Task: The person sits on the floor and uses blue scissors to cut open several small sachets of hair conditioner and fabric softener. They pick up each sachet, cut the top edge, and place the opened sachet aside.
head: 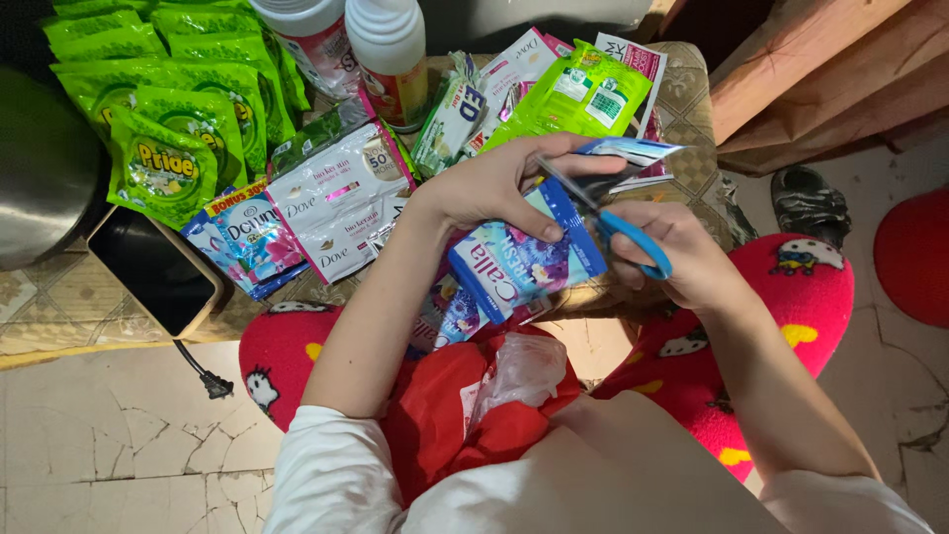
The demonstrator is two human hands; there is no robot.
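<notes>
Left hand reaches in bent at the wrist, grip pinched shut on a strip of blue sachets. Right hand, just beside, has its grip closed around blue-handled scissors, blades across the strip's top.

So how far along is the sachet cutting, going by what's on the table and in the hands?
Done: loose single sachets lie on the table, though when they were separated can't be told. In hand: the left hand holds a blue sachet strip while the right hand works blue-handled scissors at its top. Left: the rest of that strip hangs uncut.
</notes>
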